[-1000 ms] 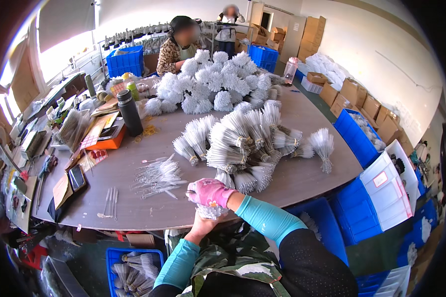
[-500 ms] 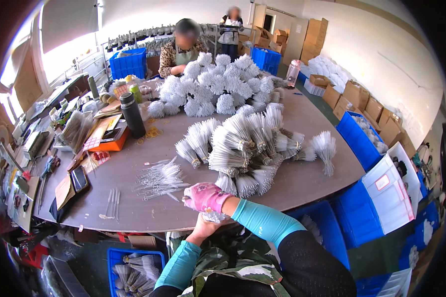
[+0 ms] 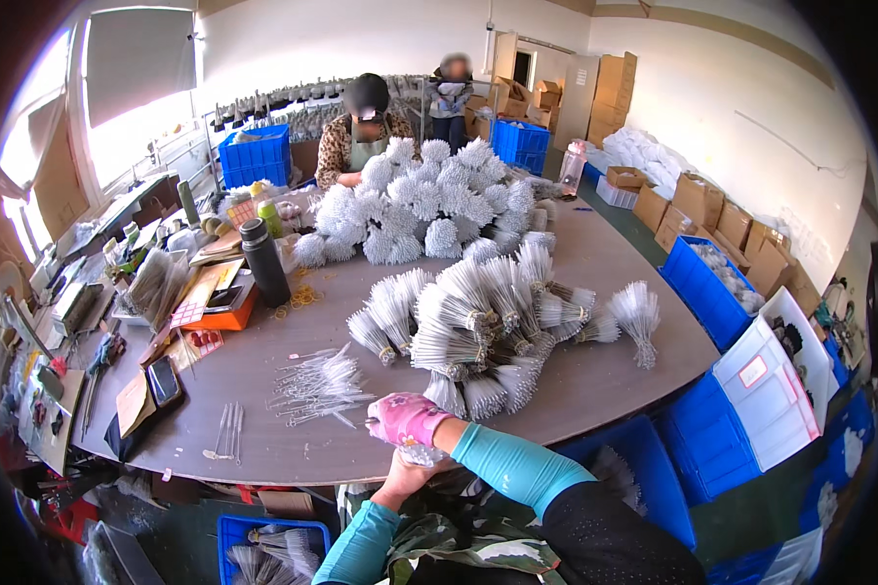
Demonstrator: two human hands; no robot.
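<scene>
The left hand, bare beyond its teal sleeve, is wrapped around a white bristle bundle, and the right hand, in a pink flowered glove, lies curled over the top of that same bundle, touching it from above; how firmly its fingers grip cannot be told, since the glove hides most of the contact. The bundle sits between the two hands, just off the near edge of the table. Below and to the left of the hands, a blue bin holds more white bundles; to their right, beside the teal-sleeved right forearm, stands another blue bin. On the tabletop, just ahead and left of the glove, loose white brushes lie in a scattered pile, and farther left are a few thin wire pieces and a phone. Straight ahead and slightly right of the hands rises a heap of tied bundles, with one bundle standing apart to the right. Beyond, to the left, are yellow bands and a dark bottle. Farther ahead sits a mound of fluffy white heads, behind which a co-worker sits, and a second person stands farthest off.
</scene>
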